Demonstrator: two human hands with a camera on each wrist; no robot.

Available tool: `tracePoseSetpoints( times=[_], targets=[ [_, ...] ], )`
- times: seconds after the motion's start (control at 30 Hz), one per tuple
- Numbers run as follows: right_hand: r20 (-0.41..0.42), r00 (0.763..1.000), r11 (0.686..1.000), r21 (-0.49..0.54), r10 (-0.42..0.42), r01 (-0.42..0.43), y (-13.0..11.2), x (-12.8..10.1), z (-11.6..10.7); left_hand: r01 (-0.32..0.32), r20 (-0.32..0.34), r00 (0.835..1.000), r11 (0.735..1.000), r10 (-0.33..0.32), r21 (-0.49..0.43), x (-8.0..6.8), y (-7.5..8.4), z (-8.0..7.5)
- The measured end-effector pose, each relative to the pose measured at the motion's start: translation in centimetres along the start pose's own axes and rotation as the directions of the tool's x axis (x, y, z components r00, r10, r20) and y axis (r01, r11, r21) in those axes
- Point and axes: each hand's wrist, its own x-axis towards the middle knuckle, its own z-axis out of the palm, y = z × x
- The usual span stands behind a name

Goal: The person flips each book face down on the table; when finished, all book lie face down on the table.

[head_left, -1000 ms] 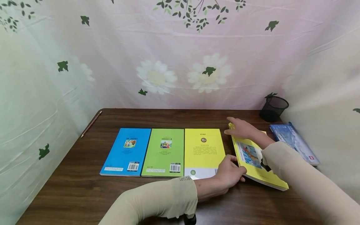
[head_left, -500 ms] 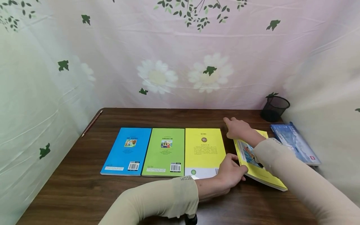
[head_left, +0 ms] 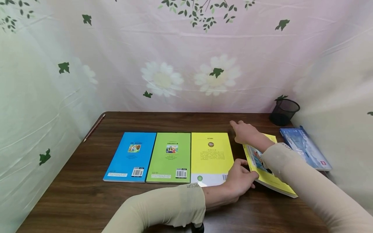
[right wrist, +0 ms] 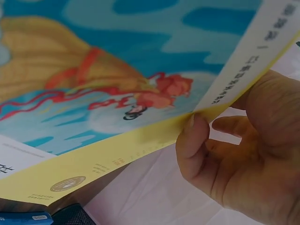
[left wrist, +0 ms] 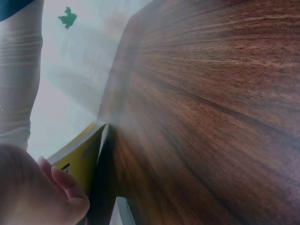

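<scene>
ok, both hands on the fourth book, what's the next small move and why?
Probably swing the tilted yellow book square and slide it left against the plain yellow book. Three books already lie edge to edge; this one sits askew with a gap. The right hand holds its far corner and the left hand its near corner, so both can steer it.

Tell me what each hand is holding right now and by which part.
Both hold the yellow picture book: the right hand pinches its far top edge, and the left hand grips its near left corner.
</scene>
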Motion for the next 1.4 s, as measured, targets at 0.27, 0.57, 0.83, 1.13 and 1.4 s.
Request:
tracePoseSetpoints(
  times=[0.27, 0.57, 0.83, 1.13, 1.4],
  targets=[
    [-0.037, 0.999, 0.994, 0.112, 0.011, -0.006, 0.3, -1.1, -1.4, -0.005, 0.067, 0.998, 0.999, 0.008, -0.047, 0.0, -0.3, -0.1],
    [-0.078, 0.996, 0.973, 0.222, -0.044, 0.060, 1.5, -2.5, -2.9, 0.015, 0.150, 0.989, 0.993, 0.003, -0.120, 0.4, -0.4, 0.1],
    [-0.116, 0.990, 0.933, 0.340, -0.084, 0.119, 2.8, -3.8, -4.5, 0.023, 0.128, 0.992, 0.996, -0.012, -0.088, 0.8, -0.3, 0.1],
    [-0.183, 0.975, 0.902, 0.389, -0.122, 0.186, 4.6, -5.0, -5.9, 0.053, 0.128, 0.991, 0.997, -0.046, -0.053, 1.1, -1.0, 0.1],
    [-0.171, 0.976, 0.850, 0.487, -0.134, 0.202, 5.2, -5.9, -6.8, 0.094, 0.133, 0.987, 0.995, -0.088, -0.043, 1.3, -0.7, -0.1]
  ],
)
